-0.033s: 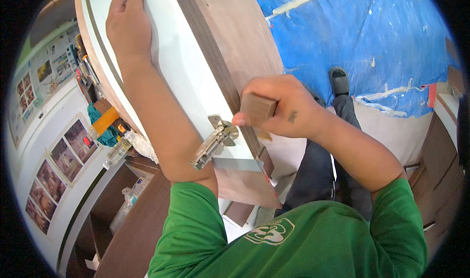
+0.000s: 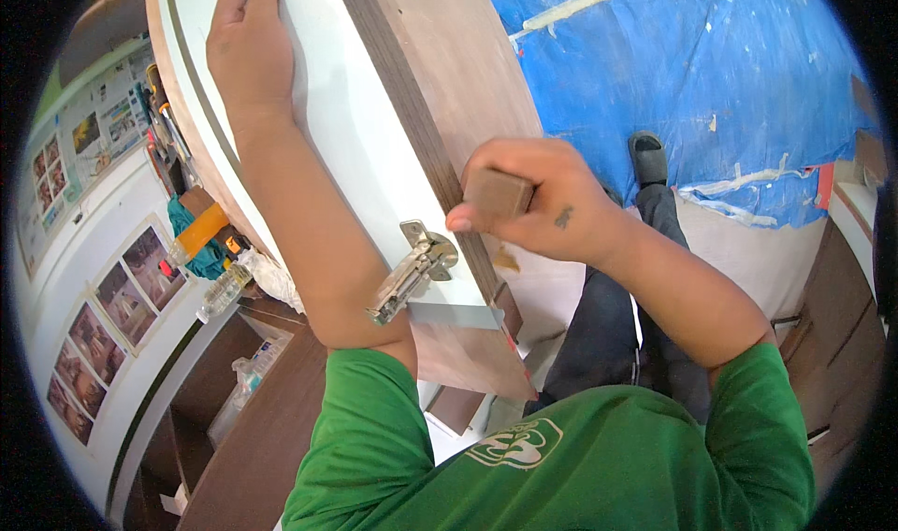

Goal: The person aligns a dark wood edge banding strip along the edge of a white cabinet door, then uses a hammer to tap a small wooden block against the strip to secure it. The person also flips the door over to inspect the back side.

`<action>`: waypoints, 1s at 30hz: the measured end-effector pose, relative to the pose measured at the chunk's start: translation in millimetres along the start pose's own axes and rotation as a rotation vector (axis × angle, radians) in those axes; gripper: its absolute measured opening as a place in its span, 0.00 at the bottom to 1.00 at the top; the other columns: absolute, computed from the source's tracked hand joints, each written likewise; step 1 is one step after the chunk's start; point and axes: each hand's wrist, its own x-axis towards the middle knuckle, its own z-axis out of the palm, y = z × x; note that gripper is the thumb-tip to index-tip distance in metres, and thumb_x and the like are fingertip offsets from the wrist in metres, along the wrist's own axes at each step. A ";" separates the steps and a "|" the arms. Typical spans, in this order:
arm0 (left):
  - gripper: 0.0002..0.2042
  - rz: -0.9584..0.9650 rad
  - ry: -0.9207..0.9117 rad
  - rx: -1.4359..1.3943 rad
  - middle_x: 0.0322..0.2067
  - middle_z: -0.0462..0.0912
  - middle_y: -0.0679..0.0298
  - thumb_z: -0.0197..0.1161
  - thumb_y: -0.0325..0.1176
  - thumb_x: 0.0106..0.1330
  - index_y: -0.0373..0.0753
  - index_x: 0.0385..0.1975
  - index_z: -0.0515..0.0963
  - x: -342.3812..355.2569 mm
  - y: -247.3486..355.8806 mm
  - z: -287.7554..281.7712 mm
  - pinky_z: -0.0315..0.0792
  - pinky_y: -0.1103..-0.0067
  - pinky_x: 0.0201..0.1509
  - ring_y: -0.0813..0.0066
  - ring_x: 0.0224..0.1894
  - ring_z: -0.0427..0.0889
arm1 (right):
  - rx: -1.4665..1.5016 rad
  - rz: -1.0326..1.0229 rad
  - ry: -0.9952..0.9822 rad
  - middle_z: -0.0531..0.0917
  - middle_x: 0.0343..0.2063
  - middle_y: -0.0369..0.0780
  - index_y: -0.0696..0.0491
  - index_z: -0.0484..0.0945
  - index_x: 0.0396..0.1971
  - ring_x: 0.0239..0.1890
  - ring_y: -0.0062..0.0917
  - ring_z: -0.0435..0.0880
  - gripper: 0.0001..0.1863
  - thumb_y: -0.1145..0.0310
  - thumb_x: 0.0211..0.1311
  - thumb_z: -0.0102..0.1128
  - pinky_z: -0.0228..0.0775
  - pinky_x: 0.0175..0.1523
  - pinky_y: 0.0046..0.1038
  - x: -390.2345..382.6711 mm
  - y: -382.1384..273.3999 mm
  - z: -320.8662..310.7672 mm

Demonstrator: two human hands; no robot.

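Observation:
My left hand point(image 2: 251, 63) lies on a white panel point(image 2: 360, 119) with its fingers stretched toward the top of the view, the forearm along the panel. My right hand point(image 2: 552, 194) grips a brown rectangular block point(image 2: 502, 191) at the panel's dark wood-grain edge point(image 2: 393, 82). Just below and left of that hand, a metal cabinet hinge point(image 2: 419, 267) is on the white panel near its near end, beside my left forearm. A grey strip point(image 2: 454, 314) crosses that end.
At the left, tools point(image 2: 164, 119), a plastic bottle point(image 2: 215, 297) and pictures point(image 2: 126, 302) line a wall above dark shelving point(image 2: 262, 391). Blue taped sheeting point(image 2: 673, 72) spreads at the right, near my sandalled foot point(image 2: 648, 157). Brown boards point(image 2: 823, 297) stand at the far right.
My right hand and the block have shifted very slightly to the right. My left hand has moved a tiny bit right as well.

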 end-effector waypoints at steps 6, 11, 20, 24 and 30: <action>0.23 -0.037 0.006 -0.029 0.67 0.75 0.58 0.56 0.40 0.74 0.42 0.67 0.74 1.3 2.6 -3.9 0.61 0.69 0.75 0.63 0.69 0.72 | 0.343 0.157 0.154 0.78 0.33 0.35 0.54 0.73 0.33 0.36 0.18 0.76 0.20 0.64 0.52 0.79 0.67 0.38 0.25 -5.7 8.0 -9.6; 0.24 -0.195 -0.041 -0.014 0.73 0.65 0.52 0.49 0.34 0.77 0.32 0.70 0.67 -6.2 48.5 -9.5 0.52 0.70 0.80 0.59 0.76 0.60 | 0.330 0.109 0.045 0.78 0.37 0.41 0.57 0.76 0.38 0.39 0.25 0.79 0.15 0.66 0.60 0.72 0.72 0.43 0.27 -15.6 -6.5 -13.5; 0.24 -0.054 -0.058 -0.042 0.71 0.66 0.46 0.52 0.33 0.74 0.29 0.66 0.70 -1.2 16.4 -4.7 0.49 0.68 0.81 0.54 0.76 0.60 | 0.238 0.292 0.165 0.80 0.32 0.40 0.59 0.75 0.48 0.33 0.26 0.81 0.31 0.41 0.70 0.60 0.75 0.41 0.28 -17.6 1.4 7.0; 0.23 -0.042 -0.055 -0.017 0.71 0.66 0.46 0.53 0.33 0.73 0.29 0.66 0.71 1.1 14.8 -3.3 0.49 0.68 0.81 0.53 0.76 0.60 | 0.740 0.524 0.134 0.78 0.29 0.41 0.60 0.72 0.51 0.27 0.30 0.82 0.35 0.37 0.73 0.49 0.79 0.33 0.33 5.3 4.8 -13.5; 0.23 -0.019 -0.039 -0.030 0.71 0.67 0.45 0.54 0.32 0.73 0.29 0.65 0.72 4.1 10.2 -0.7 0.50 0.66 0.81 0.53 0.75 0.61 | 0.914 0.514 0.068 0.80 0.29 0.42 0.58 0.72 0.52 0.28 0.31 0.84 0.33 0.38 0.74 0.49 0.80 0.34 0.34 13.4 16.6 -30.3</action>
